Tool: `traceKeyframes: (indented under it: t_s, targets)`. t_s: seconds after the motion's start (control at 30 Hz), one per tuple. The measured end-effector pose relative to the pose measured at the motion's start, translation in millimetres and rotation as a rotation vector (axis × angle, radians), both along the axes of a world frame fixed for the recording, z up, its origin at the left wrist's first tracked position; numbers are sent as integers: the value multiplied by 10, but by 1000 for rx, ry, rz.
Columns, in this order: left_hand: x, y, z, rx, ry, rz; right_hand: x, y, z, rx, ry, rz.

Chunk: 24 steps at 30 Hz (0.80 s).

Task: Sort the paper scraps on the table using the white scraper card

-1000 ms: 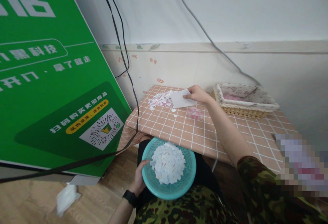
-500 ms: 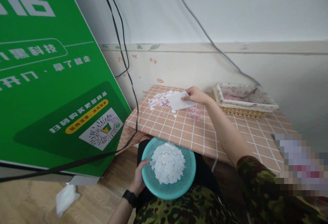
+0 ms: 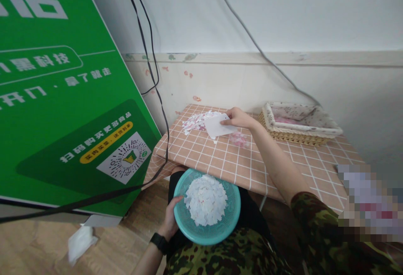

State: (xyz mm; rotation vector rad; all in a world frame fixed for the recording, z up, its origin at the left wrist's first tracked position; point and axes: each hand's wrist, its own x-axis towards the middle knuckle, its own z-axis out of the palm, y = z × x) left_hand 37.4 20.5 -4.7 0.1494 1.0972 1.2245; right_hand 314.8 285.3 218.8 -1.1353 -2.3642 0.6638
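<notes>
My right hand (image 3: 239,118) pinches a flat white scraper card (image 3: 218,126) by its right end, thumb on top. The card's left edge touches a pile of white and pink paper scraps (image 3: 195,121) on the table, covering part of it. A translucent pinkish patch (image 3: 239,139) lies just below the card. On my lap rests a teal plastic basket (image 3: 231,216), holding a heap of pale paper scraps (image 3: 206,201). My left hand (image 3: 171,218) grips its left rim, thumb over the edge.
The table wears a brown checked cloth (image 3: 201,155). A wicker basket with a cloth lining (image 3: 299,134) stands at the back right. To the left leans a large green sign (image 3: 63,98), with a black strap (image 3: 151,182) across it. A white bag (image 3: 81,243) lies on the floor.
My right hand has shifted slightly left with the card, which now covers a bit more of the scraps. My left hand and the teal basket stay in place.
</notes>
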Motion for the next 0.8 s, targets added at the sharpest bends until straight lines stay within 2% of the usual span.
traceKeyframes:
  t_s: [0.27,0.63,0.8]
  targets:
    - [0,-3,15,-8,9,6,81,49,-10,-19,28,-33]
    - [-9,-6,6,-1,-15,-21,-12,-4,-5,-7,39,-10]
    - [-5,-4,11,-6,-22,-32,-73,-30,-30,-55,36,64]
